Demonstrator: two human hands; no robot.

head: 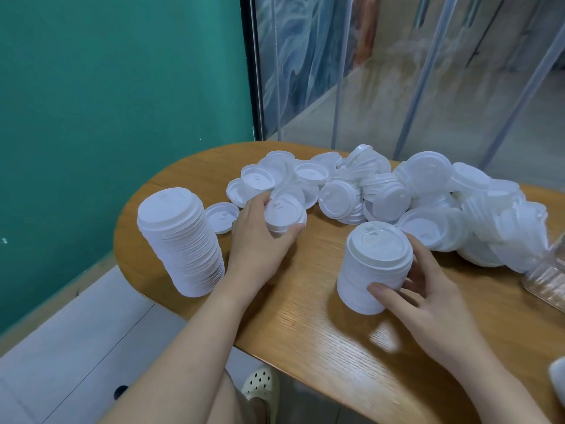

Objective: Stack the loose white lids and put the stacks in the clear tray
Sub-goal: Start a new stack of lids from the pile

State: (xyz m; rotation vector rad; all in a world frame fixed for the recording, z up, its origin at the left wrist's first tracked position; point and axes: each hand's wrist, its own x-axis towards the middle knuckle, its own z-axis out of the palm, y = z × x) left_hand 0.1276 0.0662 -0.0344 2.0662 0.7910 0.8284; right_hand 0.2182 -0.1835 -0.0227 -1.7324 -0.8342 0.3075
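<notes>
Lids [382, 191] lay heaped across the far side of the wooden counter [321, 325], most of them loose, some already nested in short runs. Left hand [260, 237] had its fingers and thumb curled round a small clutch of lids [284, 215] at the near left edge of that heap. Right hand [428, 298] cupped the short stack [374, 267], thumb across its front and fingers round its right side; that stack stood upright on the counter, its long axis vertical. The clutch in the left hand sat to the left of the short stack and a little beyond it, apart from it, so the coming move looked like a carry rightward and toward the body, to set the clutch down over the stack's top. A taller stack [180, 243] stood upright near the counter's left end, just left of the left forearm, with a single lid [221, 217] lying beside it. The clear tray [547, 276] showed only at the right edge, nearer the right hand, with part of the heap spilling against it.
</notes>
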